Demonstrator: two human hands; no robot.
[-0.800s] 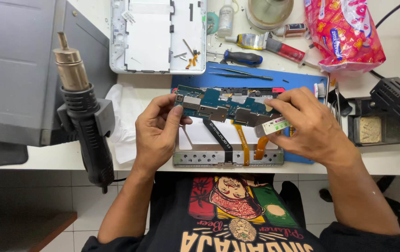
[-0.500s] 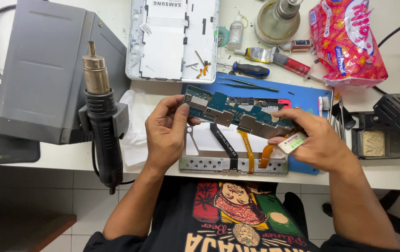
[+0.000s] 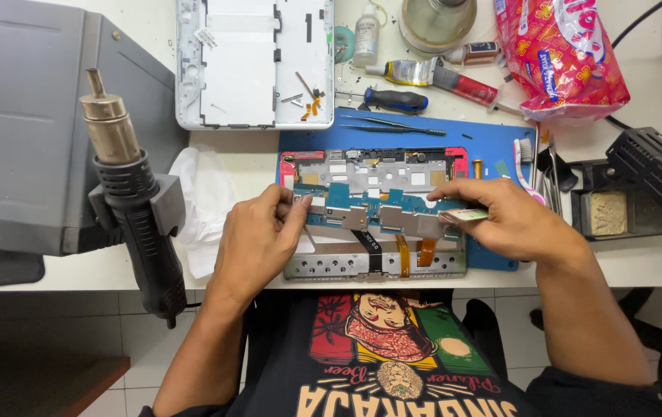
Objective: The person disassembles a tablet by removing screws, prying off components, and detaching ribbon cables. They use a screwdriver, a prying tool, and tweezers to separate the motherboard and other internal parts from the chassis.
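An opened tablet chassis lies on a blue work mat at the table's near edge. Over it sits a teal circuit board with metal shields and orange and black flex cables running down to the lower frame. My left hand pinches the board's left end. My right hand grips the board's right end and also holds a small light green flat tool between the fingers.
A hot air gun hangs in its holder on a grey station at the left. The white tablet back cover, tweezers, a screwdriver, glue bottles, a red snack bag and a soldering stand lie behind and right.
Both hands have lowered the circuit board from a tilted, lifted position down onto the chassis. The camera view has shifted, so the table appears lower and further right.
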